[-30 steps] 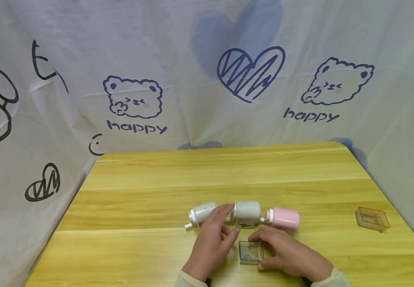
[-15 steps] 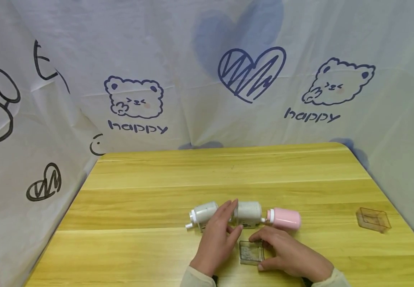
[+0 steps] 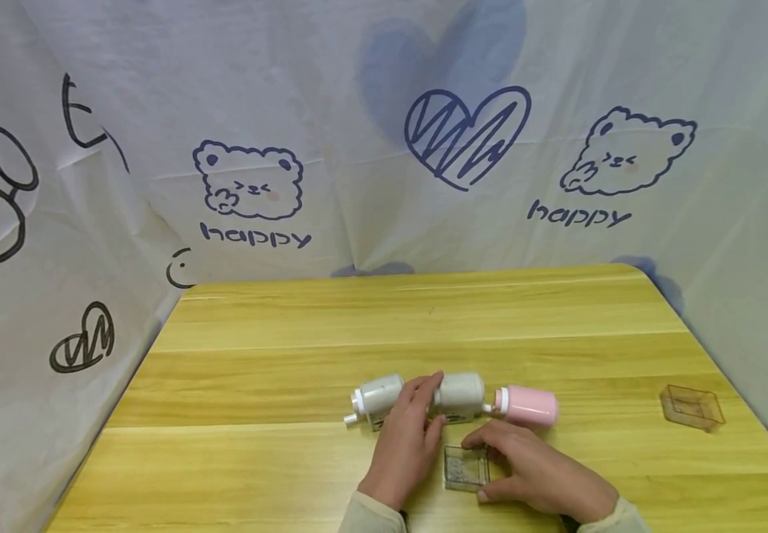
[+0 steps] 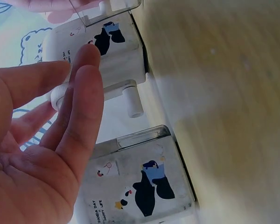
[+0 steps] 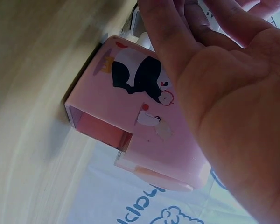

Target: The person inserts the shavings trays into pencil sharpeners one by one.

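Three crank pencil sharpeners lie in a row in the head view: a grey-white left sharpener [image 3: 382, 394], a grey-white middle sharpener [image 3: 462, 392] and a pink sharpener [image 3: 530, 406]. My left hand [image 3: 405, 448] reaches to the crank end of the middle one, fingers fairly straight. In the left wrist view the hand [image 4: 51, 130] partly covers a white knob [image 4: 58, 95]; contact is hard to tell. My right hand [image 3: 537, 470] holds a clear grey drawer [image 3: 465, 468] on the table, thumb at its near edge and fingertip at its far edge.
A clear amber drawer [image 3: 692, 409] sits apart at the table's right side. In the right wrist view the pink sharpener [image 5: 140, 93] shows a hollow drawer slot. A printed white cloth [image 3: 357, 148] stands around the wooden table [image 3: 257, 474].
My left hand has shifted slightly right along the sharpeners, and its thumb has drawn back a little. The middle sharpener has moved very slightly. My right hand and the grey drawer stay in place.
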